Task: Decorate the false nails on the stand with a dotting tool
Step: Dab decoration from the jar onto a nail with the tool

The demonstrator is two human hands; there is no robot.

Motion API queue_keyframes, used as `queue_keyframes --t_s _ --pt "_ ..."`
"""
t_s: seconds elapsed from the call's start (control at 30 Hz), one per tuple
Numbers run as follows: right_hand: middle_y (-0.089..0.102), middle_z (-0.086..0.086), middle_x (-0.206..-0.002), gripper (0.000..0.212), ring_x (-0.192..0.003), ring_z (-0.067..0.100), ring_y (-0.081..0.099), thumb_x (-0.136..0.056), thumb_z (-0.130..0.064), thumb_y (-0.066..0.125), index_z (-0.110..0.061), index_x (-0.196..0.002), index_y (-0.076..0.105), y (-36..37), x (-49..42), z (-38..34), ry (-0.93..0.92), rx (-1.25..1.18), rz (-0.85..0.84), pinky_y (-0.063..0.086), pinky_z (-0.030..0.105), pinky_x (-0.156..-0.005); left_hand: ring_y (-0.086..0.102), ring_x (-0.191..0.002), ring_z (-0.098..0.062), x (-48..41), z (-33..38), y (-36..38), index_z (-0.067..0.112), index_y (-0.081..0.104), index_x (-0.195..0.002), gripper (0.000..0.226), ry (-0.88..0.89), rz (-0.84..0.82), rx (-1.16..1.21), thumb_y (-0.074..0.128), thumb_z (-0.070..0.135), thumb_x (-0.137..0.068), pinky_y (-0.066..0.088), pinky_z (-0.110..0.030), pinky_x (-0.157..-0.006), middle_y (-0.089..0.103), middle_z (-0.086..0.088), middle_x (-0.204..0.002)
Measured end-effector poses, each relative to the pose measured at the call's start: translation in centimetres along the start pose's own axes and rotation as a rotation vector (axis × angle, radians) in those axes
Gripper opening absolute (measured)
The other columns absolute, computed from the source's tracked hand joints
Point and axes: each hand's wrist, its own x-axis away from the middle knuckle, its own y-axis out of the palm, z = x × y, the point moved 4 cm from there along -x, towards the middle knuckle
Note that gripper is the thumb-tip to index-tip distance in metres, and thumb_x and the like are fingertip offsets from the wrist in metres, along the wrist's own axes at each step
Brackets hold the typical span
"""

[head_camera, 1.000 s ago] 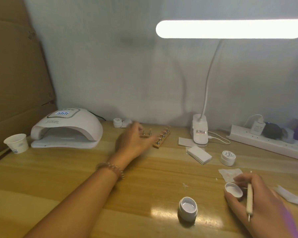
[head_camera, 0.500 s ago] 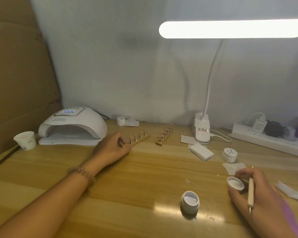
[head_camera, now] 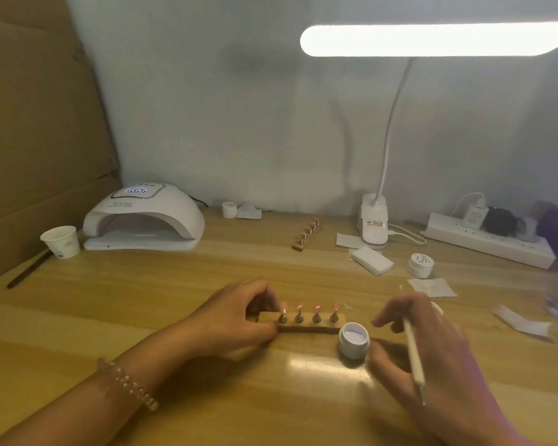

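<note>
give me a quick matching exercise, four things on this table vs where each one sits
Things:
1. paper cup
2. open white jar
3. nail stand with pink nails
4. power strip

Places:
a. held at its end by the left hand
b. far right, by the wall
c. just right of the near stand
d. left of the nail lamp

Pairs: 1-d, 2-c, 3-a, 4-b

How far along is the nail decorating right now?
Setup looks done: the left hand grips the nail stand beside the open jar. The right hand holds the dotting tool, not yet on a nail. Dotting is still left; a second stand waits behind.
</note>
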Motion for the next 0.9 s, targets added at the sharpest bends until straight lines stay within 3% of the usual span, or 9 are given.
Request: queue_keyframes --t_s 0.13,0.27,0.43,0.6,0.73,0.9 --pt "0.064 -0.014 -0.097 0.044 -0.094 0.006 0.056 -0.076 -0.065 0.067 -0.043 -0.099 0.037 1.1 -0.1 0.8 0.014 -0.004 -0.129 0.043 0.032 -0.085 0.054 -0.088 0.000 -1.5 1.4 1.3 0.036 0.062 -0.100 0.027 0.033 -0.111 0.076 0.078 0.028 -0.080 0.043 -0.018 -0.077 0.058 0.019 -0.095" --pt "0.061 -0.022 -0.090 0.041 -0.087 0.005 0.057 -0.078 -0.058 0.071 -0.038 -0.097 0.040 1.4 -0.4 1.0 -0.035 0.026 -0.108 0.045 0.028 -0.073 0.051 -0.072 -0.002 -1.8 1.9 1.9 0.027 0.069 -0.099 0.017 0.089 -0.060 0.225 0.077 0.031 -0.084 0.042 -0.019 -0.067 0.058 0.016 -0.079" --pt "0.060 -0.019 -0.079 0.041 -0.083 0.004 0.057 -0.077 -0.053 0.072 -0.035 -0.095 0.041 1.1 -0.4 1.3 -0.012 0.036 -0.072 0.042 0.029 -0.073 0.049 -0.064 0.000 -1.5 1.7 2.3 0.028 0.072 -0.087 0.009 0.127 0.027 0.280 0.078 0.022 -0.084 0.040 -0.018 -0.060 0.058 0.019 -0.066" --pt "0.054 -0.022 -0.074 0.039 -0.078 0.005 0.056 -0.078 -0.044 0.075 -0.030 -0.097 0.045 0.9 -0.4 1.1 -0.033 0.106 -0.055 0.042 0.033 -0.074 0.053 -0.067 0.000 -1.5 2.2 2.8 0.031 0.070 -0.077 0.013 0.177 0.121 0.232 0.080 0.024 -0.081 0.047 -0.027 -0.065 0.067 0.009 -0.080" --pt "0.050 -0.024 -0.074 0.039 -0.075 0.005 0.053 -0.076 -0.037 0.079 -0.028 -0.097 0.048 0.8 -0.4 0.8 -0.066 0.160 -0.037 0.041 0.033 -0.069 0.056 -0.069 -0.001 -1.6 2.9 3.2 0.030 0.067 -0.077 0.014 0.202 0.180 0.139 0.080 0.026 -0.080 0.043 -0.017 -0.064 0.065 0.015 -0.079" --pt "0.050 -0.020 -0.075 0.038 -0.072 0.011 0.051 -0.076 -0.034 0.079 -0.024 -0.097 0.049 0.8 -0.2 1.1 -0.069 0.212 -0.018 0.040 0.036 -0.067 0.061 -0.084 -0.001 -0.7 2.4 2.4 0.034 0.066 -0.094 0.024 0.148 0.158 0.104 0.081 0.038 -0.075 0.045 -0.011 -0.070 0.061 0.027 -0.091"
